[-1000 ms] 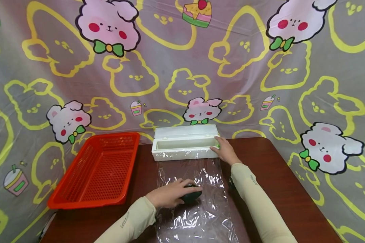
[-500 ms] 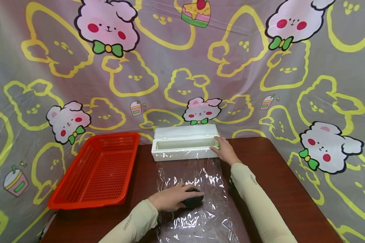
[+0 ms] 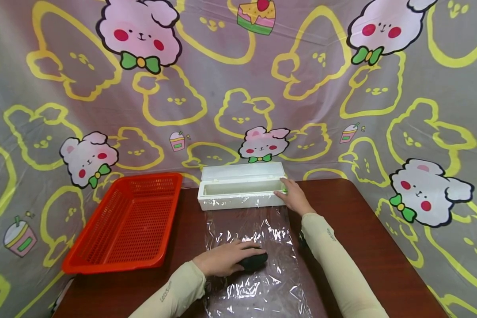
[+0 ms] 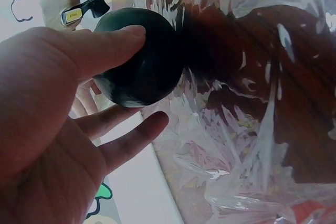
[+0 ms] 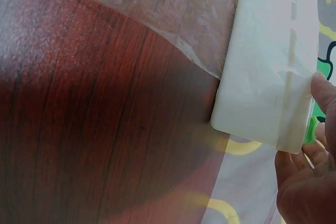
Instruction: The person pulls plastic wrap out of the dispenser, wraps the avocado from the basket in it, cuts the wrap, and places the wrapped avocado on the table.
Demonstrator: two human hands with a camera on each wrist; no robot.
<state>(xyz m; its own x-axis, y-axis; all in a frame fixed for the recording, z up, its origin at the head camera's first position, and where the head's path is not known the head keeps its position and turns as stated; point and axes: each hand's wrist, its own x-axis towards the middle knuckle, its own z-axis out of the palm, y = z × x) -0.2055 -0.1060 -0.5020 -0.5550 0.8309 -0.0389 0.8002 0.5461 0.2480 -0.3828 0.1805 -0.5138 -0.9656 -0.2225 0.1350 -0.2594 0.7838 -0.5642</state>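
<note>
A sheet of clear cling film (image 3: 262, 287) runs from a white cling film box (image 3: 238, 202) across the table toward me. My left hand (image 3: 224, 259) grips a smooth, dark green-black rounded object (image 3: 255, 261) over the film; its exact kind does not show. In the left wrist view, my thumb lies on the near face of this dark object (image 4: 144, 72) and my fingers are behind and below it. My right hand (image 3: 296, 198) holds the right end of the box, whose lid stands up. A green piece (image 5: 312, 129) shows by the right fingers.
A red plastic basket (image 3: 143, 229) with perforated sides stands on the left of the brown table (image 3: 353, 225). Behind the box hangs a patterned cloth (image 3: 302, 101). The table's right edge lies beyond my right forearm.
My left hand and the dark rounded object have shifted slightly to the right and toward me over the film. The right hand and the box have stayed in place.
</note>
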